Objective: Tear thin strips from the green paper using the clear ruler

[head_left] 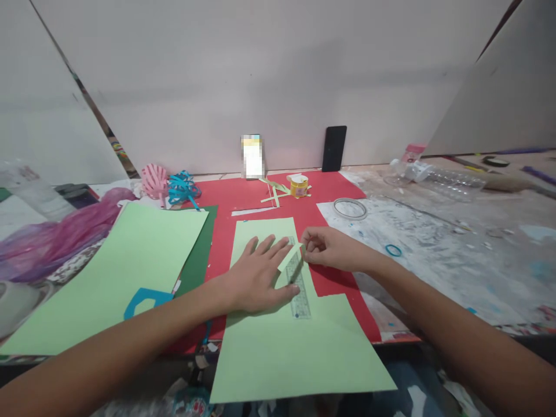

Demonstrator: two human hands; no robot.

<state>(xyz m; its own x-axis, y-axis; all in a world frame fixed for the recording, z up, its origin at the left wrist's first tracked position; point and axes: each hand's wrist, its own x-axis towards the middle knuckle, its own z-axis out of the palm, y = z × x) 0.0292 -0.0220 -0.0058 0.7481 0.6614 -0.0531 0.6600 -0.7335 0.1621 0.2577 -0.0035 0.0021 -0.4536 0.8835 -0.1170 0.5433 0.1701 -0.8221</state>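
Note:
A light green sheet of paper [299, 353] lies in front of me, its near end past the table edge. A clear ruler [300, 304] lies lengthwise on it. My left hand [260, 275] is spread flat over the sheet, with the thumb and some fingertips on the ruler. My right hand [324, 246] is closed in a pinch at the ruler's right side. From its fingertips a narrow green paper strip [290, 258] slants across the ruler. A step is cut out of the sheet's right side below this hand.
Red paper [334, 286] lies underneath. To the left are another green sheet [143, 249], a blue paper piece [145, 298] and pink [155, 180] and blue [183, 188] strip balls. Behind are a yellow tape roll [299, 188] and two phones; rightward, a ring-shaped roll [350, 208] and plastic bottle [452, 178].

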